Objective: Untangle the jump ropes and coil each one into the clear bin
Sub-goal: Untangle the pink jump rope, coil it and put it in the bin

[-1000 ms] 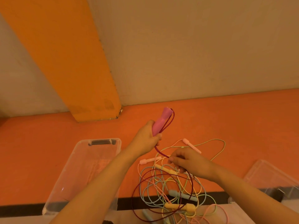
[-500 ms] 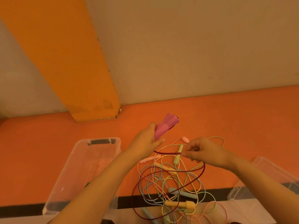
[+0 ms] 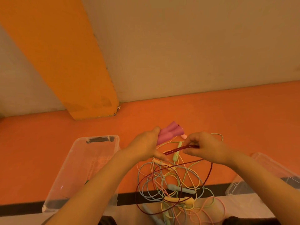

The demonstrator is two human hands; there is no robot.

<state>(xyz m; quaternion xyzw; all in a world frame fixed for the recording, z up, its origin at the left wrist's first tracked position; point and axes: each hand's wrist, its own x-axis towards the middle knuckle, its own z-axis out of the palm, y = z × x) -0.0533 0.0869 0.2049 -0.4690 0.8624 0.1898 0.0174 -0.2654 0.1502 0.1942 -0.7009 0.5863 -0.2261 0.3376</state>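
Observation:
My left hand (image 3: 146,146) grips the two pink handles (image 3: 168,133) of a jump rope, held together and pointing up right. Its dark red cord (image 3: 209,174) runs doubled from that hand to my right hand (image 3: 204,147), which pinches it a short way to the right, then hangs in a wide loop over the tangle. Below both hands a pile of tangled ropes (image 3: 175,184) in blue, yellow, green and pink lies on the orange floor. The clear bin (image 3: 81,164) stands to the left of my left forearm, open, with something small and green low inside.
A second clear container (image 3: 267,169) lies at the right, partly behind my right forearm. An orange pillar (image 3: 65,62) meets the floor behind the bin. A black stripe and a pale strip cross the floor at the bottom.
My right hand rose from the pile and now pinches a doubled stretch of the dark red cord close to my left hand. The pink handles tilted further right.

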